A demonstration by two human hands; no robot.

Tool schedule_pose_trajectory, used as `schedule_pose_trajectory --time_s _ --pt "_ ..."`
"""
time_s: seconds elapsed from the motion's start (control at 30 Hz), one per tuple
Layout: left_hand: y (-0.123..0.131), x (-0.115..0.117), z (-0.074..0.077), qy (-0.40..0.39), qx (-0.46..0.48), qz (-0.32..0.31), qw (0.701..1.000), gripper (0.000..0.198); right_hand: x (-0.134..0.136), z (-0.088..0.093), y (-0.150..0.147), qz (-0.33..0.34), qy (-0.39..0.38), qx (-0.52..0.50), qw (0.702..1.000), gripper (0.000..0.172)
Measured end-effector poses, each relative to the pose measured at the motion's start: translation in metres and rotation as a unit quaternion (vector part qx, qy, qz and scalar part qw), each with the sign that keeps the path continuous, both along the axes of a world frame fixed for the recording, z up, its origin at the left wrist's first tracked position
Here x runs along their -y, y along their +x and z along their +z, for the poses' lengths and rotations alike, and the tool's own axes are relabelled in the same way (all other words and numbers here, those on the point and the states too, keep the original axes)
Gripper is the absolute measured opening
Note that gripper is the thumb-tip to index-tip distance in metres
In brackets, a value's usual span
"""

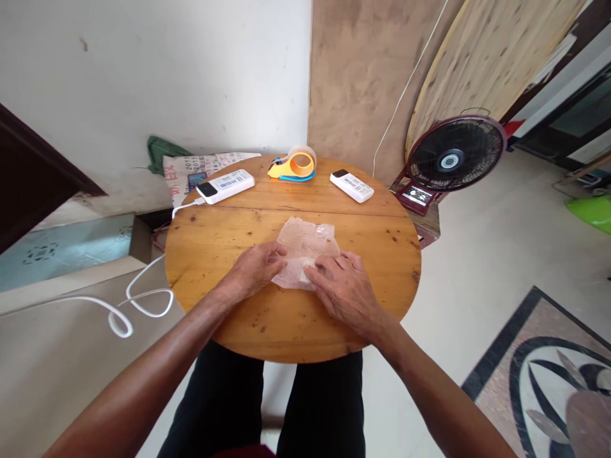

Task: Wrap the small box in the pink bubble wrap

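A crumpled, translucent plastic sheet (308,238) lies on the round wooden table (267,318), its near part looking doubled over. My left hand (255,270) is at the sheet's left edge, with its thumb and fingers closed on that edge. On the near right part of the sheet is a small whitish lump (306,273), whose kind I cannot make out. The thumb and curled fingers of my right hand (344,286) press on the sheet beside and over this lump, hiding part of it.
A yellow and blue tape dispenser (301,166) stands at the table's far edge. Left of it is a white power bank (228,186) with a white cable (143,299); a second white device (352,186) lies to the right. A dark red fan (449,159) stands beyond the table's right edge.
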State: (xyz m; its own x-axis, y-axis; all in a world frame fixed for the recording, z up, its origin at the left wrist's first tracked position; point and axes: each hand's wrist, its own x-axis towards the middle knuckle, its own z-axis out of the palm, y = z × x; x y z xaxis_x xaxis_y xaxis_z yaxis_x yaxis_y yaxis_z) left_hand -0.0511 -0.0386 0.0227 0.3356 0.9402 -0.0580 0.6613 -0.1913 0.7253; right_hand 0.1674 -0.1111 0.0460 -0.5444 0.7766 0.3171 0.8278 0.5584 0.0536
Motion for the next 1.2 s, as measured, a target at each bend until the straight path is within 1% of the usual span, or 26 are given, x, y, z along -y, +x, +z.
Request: schedule_pose_trajectory --time_s 0.1,0.17,0.27,0.33,0.43,0.53,0.6,0.7,0.77,0.83,0.9,1.03,1.13,1.2 --pt "-0.003 0.006 0.005 0.062 -0.081 0.033 0.994 0.032 0.0 0.002 -0.001 0.002 -0.003 0.012 1.0 0.026" --pt "-0.009 0.01 0.011 0.082 -0.113 0.055 0.989 0.04 -0.001 0.003 -0.001 0.003 -0.005 0.015 1.0 0.025" --pt "-0.016 0.014 0.017 0.051 -0.144 0.065 0.986 0.052 -0.001 0.002 -0.001 0.0 -0.003 0.017 1.0 0.024" --pt "-0.016 0.012 0.018 0.024 -0.159 0.065 0.985 0.056 -0.001 0.001 -0.002 -0.006 -0.002 0.02 1.0 0.024" --pt "-0.009 0.005 0.017 -0.002 -0.183 0.058 0.981 0.051 0.0 0.002 -0.004 -0.01 -0.008 0.033 0.999 0.026" --pt "-0.003 -0.001 0.014 -0.016 -0.185 0.051 0.981 0.041 0.0 0.006 -0.006 -0.004 -0.018 0.051 0.999 0.034" --pt "-0.003 -0.003 0.013 -0.037 -0.146 0.057 0.987 0.04 0.0 0.009 -0.008 0.001 -0.021 0.064 0.998 0.038" --pt "-0.006 -0.003 0.015 -0.088 -0.068 0.055 0.992 0.036 -0.001 0.014 -0.011 0.007 -0.028 0.079 0.996 0.035" --pt "-0.008 -0.002 0.017 -0.119 -0.026 0.037 0.992 0.035 -0.002 0.017 -0.013 0.011 -0.037 0.084 0.996 0.033" --pt "-0.008 0.0 0.019 -0.144 0.024 0.02 0.989 0.038 -0.003 0.019 -0.014 0.014 -0.047 0.084 0.995 0.031" --pt "-0.006 0.003 0.021 -0.162 0.081 0.02 0.983 0.038 -0.004 0.02 -0.014 0.015 -0.053 0.083 0.995 0.029" --pt "0.005 0.011 0.024 -0.178 0.176 0.045 0.967 0.034 -0.006 0.019 -0.013 0.017 -0.054 0.068 0.996 0.028" --pt "0.019 0.014 0.027 -0.202 0.24 0.051 0.948 0.033 -0.007 0.016 -0.011 0.02 -0.049 0.06 0.997 0.032" --pt "0.026 0.015 0.028 -0.227 0.274 0.057 0.933 0.032 -0.007 0.014 -0.01 0.019 -0.043 0.06 0.997 0.032"
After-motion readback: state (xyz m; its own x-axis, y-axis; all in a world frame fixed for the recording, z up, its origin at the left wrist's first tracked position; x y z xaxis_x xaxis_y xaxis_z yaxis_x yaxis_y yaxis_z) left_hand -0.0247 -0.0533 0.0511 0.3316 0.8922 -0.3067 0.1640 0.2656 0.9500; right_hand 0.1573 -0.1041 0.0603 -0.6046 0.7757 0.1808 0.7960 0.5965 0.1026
